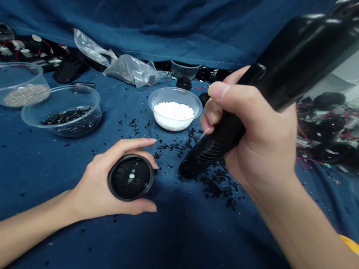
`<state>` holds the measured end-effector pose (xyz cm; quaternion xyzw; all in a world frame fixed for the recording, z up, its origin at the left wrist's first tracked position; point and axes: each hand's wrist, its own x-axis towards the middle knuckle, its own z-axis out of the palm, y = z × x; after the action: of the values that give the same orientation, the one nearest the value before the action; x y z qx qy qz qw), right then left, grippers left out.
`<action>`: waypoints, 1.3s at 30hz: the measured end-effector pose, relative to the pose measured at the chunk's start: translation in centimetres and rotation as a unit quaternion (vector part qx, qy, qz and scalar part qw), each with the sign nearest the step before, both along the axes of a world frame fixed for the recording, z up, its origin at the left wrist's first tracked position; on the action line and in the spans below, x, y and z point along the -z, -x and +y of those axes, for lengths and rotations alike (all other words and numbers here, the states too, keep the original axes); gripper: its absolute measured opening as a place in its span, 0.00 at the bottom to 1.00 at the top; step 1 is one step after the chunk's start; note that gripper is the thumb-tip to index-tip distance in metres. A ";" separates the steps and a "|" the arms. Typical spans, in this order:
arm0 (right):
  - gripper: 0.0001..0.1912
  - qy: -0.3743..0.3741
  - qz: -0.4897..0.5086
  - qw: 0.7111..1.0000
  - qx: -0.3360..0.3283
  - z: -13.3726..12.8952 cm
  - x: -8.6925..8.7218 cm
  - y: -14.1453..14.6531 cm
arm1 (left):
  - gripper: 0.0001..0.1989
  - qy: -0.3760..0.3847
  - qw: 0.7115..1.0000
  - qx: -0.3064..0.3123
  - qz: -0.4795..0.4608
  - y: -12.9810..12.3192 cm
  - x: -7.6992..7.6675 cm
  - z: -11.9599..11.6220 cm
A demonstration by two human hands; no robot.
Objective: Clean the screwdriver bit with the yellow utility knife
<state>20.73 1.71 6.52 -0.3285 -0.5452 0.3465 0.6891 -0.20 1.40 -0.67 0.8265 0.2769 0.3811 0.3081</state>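
Note:
My left hand (98, 185) curls around a round black plastic cup-shaped part (129, 188), its opening facing me. A small pale spot shows in the middle of its dark inside. Raised on the right, my right hand (253, 124) grips a black electric screwdriver (292, 57) by its handle. The tool tilts, with its lower end above the blue cloth and its upper end leaving the top right of the view. My thumb lies along the tool's body. Scattered small black bits (219, 182) lie on the cloth beneath it.
A clear bowl of white pellets (173, 113) stands behind the hands. On the left are a bowl of dark screws (68, 117) and a bowl of greyish bits (26, 95). Plastic bags (131, 71) lie at the back. Wired parts (339, 124) pile up at right.

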 end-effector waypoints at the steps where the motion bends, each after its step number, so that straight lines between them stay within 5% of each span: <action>1: 0.20 -0.002 -0.001 1.000 0.000 -0.1 0.0 0.1 | 0.44 0.005 1.000 0.006 -0.005 0.0 0.0 0.0; 15: 0.17 -0.029 0.089 0.995 0.034 0.9 1.1 -0.1 | 0.40 0.024 0.998 -0.054 0.031 -0.1 0.6 0.5; 39: 0.12 0.075 0.143 0.986 0.045 2.8 1.9 -2.1 | 0.36 0.039 0.996 -0.070 0.047 -0.2 0.3 0.4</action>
<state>22.86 4.51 4.57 -0.3507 -0.3978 0.3985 0.7483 -0.02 1.82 -0.95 0.8094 0.3633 0.3510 0.2995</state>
